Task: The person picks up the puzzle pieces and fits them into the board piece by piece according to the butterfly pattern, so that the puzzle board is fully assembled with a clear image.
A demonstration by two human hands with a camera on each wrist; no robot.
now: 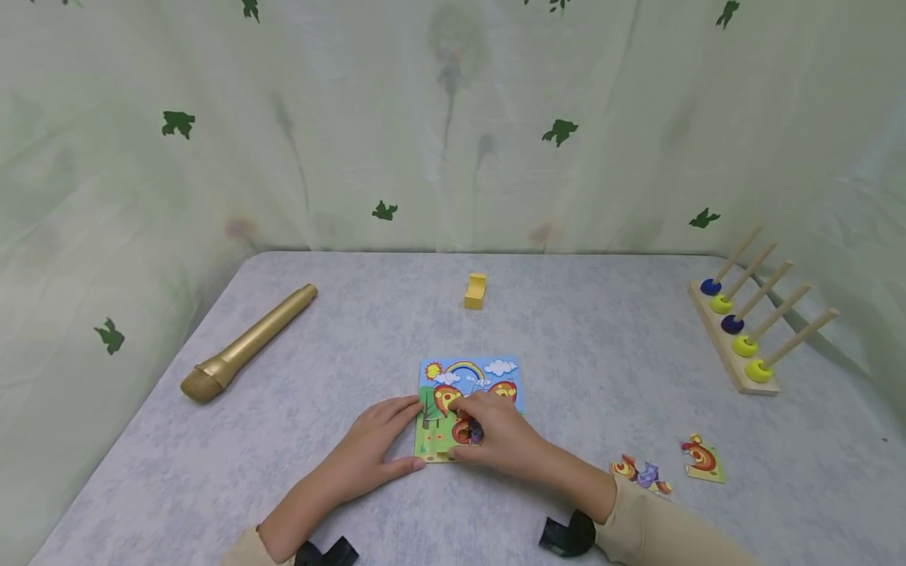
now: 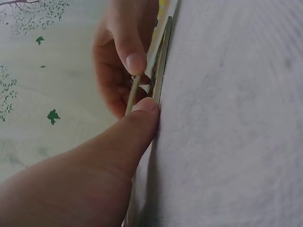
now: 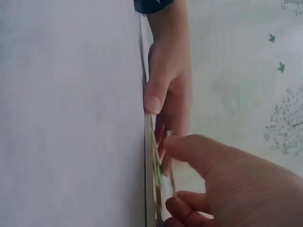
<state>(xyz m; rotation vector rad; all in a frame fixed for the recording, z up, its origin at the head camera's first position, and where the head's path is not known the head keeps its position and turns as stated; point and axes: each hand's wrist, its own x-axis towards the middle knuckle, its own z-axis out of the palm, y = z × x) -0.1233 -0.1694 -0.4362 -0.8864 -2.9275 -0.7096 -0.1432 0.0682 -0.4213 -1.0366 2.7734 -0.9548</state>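
Observation:
A picture puzzle board (image 1: 511, 371) with a rainbow, trees and red-and-yellow shapes lies flat at the table's near middle. My left hand (image 1: 361, 458) rests at its left edge, fingers extended; in the left wrist view its thumb touches the board's rim. Over the lower right of the board, my right hand (image 1: 513, 442) pinches a thin puzzle piece (image 2: 132, 97) between thumb and fingers. That piece stands tilted above the board, and its printed face is mostly hidden. The right wrist view shows the right hand (image 3: 251, 187) close beside the left hand (image 3: 169, 71).
Loose puzzle pieces (image 1: 647, 475) lie by the right sleeve, with another piece (image 1: 704, 460) farther right. A gold microphone (image 1: 255, 338) is at the left, a yellow block (image 1: 475, 292) behind the board. A wooden peg stand (image 1: 729, 350) with blue and yellow beads stands at the right.

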